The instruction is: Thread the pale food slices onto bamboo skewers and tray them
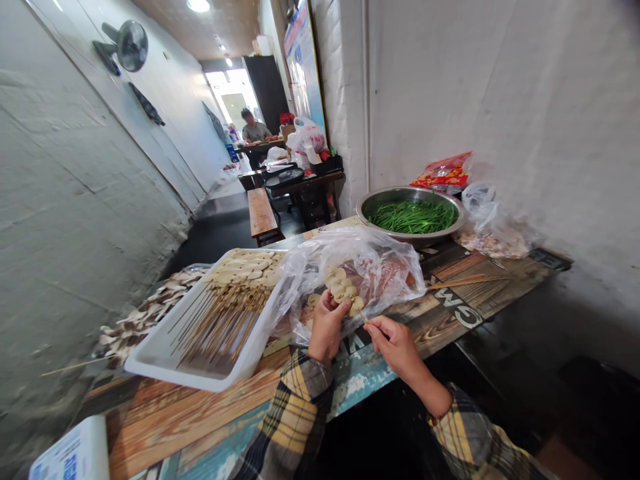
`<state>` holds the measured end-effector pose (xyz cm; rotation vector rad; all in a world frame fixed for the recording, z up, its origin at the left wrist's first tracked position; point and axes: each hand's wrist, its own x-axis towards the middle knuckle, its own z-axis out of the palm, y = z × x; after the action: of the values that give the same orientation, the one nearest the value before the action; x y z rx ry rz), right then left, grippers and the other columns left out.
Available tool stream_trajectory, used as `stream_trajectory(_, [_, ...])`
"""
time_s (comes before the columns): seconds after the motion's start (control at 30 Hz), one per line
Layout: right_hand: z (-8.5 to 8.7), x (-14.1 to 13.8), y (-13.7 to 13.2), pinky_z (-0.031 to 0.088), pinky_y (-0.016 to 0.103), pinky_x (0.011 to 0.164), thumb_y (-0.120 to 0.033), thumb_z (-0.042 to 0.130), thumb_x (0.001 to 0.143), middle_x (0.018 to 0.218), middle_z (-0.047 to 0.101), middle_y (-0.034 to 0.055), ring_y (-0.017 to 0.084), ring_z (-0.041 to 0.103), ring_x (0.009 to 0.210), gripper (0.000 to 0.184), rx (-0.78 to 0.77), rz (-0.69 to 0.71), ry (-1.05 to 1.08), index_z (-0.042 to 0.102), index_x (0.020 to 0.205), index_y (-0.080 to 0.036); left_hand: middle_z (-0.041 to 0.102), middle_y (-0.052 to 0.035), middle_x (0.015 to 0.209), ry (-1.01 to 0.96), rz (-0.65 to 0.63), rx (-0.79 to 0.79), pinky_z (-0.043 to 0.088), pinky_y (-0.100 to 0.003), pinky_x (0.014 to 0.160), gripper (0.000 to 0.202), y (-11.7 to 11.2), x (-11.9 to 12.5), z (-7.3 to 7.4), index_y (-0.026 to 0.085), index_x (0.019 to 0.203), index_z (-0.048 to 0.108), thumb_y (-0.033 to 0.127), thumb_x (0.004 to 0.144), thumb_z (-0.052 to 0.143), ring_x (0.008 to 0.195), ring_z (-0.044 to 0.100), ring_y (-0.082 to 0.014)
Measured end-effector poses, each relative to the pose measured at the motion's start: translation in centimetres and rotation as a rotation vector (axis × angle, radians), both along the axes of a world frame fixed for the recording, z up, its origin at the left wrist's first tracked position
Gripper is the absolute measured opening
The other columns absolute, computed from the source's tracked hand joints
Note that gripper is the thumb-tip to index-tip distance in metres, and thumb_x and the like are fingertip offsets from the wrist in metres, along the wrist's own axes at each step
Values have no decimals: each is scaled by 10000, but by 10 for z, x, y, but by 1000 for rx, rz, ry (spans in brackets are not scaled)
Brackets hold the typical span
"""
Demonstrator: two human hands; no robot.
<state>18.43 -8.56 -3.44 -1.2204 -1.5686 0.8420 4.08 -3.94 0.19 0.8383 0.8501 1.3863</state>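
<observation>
Cream, round food slices (342,288) sit mid-frame, my left hand (327,327) pinching them, my right hand (395,343) pinching a thin wooden skewer (363,318); white letters G and M (458,307) mark the brown wooden tabletop (431,339), right of centre.

Patchwork wood-plank table (200,413) beneath the fingers (344,308), clear plastic bag (370,257) just beside them, white plastic tray (200,382) to their left, loose bamboo skewers (465,281) rightward, steel basin (411,235) farther beyond
</observation>
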Motion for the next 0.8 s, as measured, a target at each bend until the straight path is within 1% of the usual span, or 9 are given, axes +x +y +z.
stream_trajectory(0.13, [0, 0, -1, 397, 233, 536, -388, 489, 925, 482, 525, -41, 130, 516, 481, 306, 10, 3, -9, 624, 741, -185, 702, -68, 1029, 26, -8, 21, 481, -284, 818, 435, 0, -1, -3, 176, 1044, 631, 262, 652, 797, 874, 653, -165])
stream_trajectory(0.23, [-1, 0, -2, 392, 233, 535, -381, 490, 925, 486, 520, -44, 128, 512, 480, 301, 18, -5, -15, 615, 731, -188, 705, -72, 1020, 41, -13, 22, 483, -279, 805, 401, 0, -2, -3, 166, 1022, 646, 273, 664, 791, 866, 650, -167])
stream_trajectory(0.3, [-2, 0, -2, 392, 234, 532, -390, 491, 924, 488, 519, -45, 128, 513, 479, 305, 18, -5, -15, 619, 733, -190, 708, -60, 986, 31, -10, 7, 483, -263, 770, 378, 1, -3, -1, 167, 999, 658, 293, 668, 789, 829, 648, -156])
stream_trajectory(0.37, [-2, 0, -2, 390, 235, 525, -401, 491, 922, 487, 521, -44, 130, 514, 475, 308, 14, 0, -12, 625, 743, -190, 707, -35, 910, -3, 13, -7, 477, -240, 718, 342, 1, -4, 0, 169, 957, 668, 309, 669, 788, 761, 636, -131])
stream_trajectory(0.5, [0, 0, -2, 393, 241, 529, -396, 495, 922, 483, 524, -43, 135, 520, 469, 291, 4, 15, -25, 631, 768, -191, 683, -10, 779, -63, 42, -30, 461, -221, 653, 266, 2, -6, 3, 156, 837, 667, 308, 659, 793, 675, 611, -109])
stream_trajectory(0.63, [1, 0, -3, 393, 243, 538, -379, 492, 924, 482, 519, -44, 137, 521, 471, 280, 5, 20, -37, 622, 760, -194, 697, -21, 783, -28, 48, -43, 455, -227, 665, 275, 2, -5, 4, 151, 821, 677, 313, 636, 802, 678, 619, -118])
stream_trajectory(0.8, [0, 0, -3, 393, 243, 538, -368, 493, 922, 483, 518, -41, 138, 519, 470, 274, 8, 17, -27, 624, 763, -188, 698, -17, 783, 23, 54, -5, 444, -218, 654, 263, 2, -6, 4, 154, 814, 681, 307, 635, 798, 667, 614, -114])
